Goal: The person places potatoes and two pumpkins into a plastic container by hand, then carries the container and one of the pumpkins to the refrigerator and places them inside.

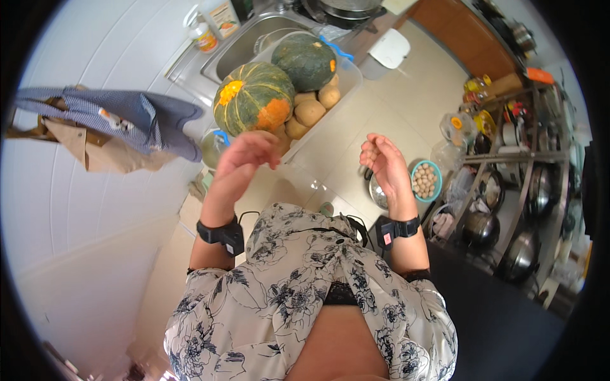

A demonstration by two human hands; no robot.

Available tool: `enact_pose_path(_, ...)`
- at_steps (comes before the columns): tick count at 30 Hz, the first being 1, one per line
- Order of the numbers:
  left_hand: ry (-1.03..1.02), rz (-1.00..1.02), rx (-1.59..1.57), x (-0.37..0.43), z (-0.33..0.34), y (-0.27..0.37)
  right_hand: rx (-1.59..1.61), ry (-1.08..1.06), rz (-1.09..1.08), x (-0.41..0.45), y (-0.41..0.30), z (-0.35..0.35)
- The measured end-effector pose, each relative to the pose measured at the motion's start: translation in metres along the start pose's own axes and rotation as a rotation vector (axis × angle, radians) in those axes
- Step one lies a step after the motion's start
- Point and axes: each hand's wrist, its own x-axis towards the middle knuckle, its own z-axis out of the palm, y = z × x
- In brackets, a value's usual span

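Observation:
My left hand [248, 150] is raised with bent fingers, holding nothing, just in front of the near left side of a clear plastic bin [310, 128]. My right hand [382, 159] hangs in the air over the tiled floor, fingers curved and empty. In the bin lie a striped green pumpkin [255, 97] with orange patches, a darker green pumpkin [303, 62] and several potatoes [310, 113]. The bin has blue handles [336, 46]. Whether my left hand touches the bin or only overlaps it in the view, I cannot tell.
A steel sink [243, 47] lies behind the bin, with a bottle [205, 38] at its corner. Aprons [128, 119] hang at left. A turquoise basket of small round items [426, 181] stands right, beside a metal rack [519, 157] with pans. A white waste bin [388, 50] stands farther back.

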Motion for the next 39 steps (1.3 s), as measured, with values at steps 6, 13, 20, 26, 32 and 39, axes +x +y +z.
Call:
enact_pose_path(6, -0.469, -0.405, -0.212, 0.028, -0.016, -0.044, 0.045, 0.271, -0.213, -0.077, 0.037, 0.005)
enact_pose_path(13, -0.579, -0.684, -0.308, 0.018, -0.048, -0.064, 0.134, 0.699, -0.374, -0.168, 0.127, 0.047)
enact_pose_path(20, -0.742, -0.817, -0.393, -0.04, -0.02, -0.109, -0.009, 1.004, -0.603, -0.285, 0.178, 0.104)
enact_pose_path(26, -0.833, -0.949, -0.253, -0.099, 0.03, -0.11, -0.329, 1.163, -0.66, -0.385, 0.21, 0.123)
enact_pose_path(32, -0.97, -0.853, -0.155, -0.167, 0.118, -0.098, -0.655, 1.36, -0.636, -0.486, 0.222, 0.13)
enact_pose_path(39, -1.263, -0.652, -0.098, -0.231, 0.248, -0.102, -1.43, 1.683, -0.642, -0.554, 0.21, 0.089)
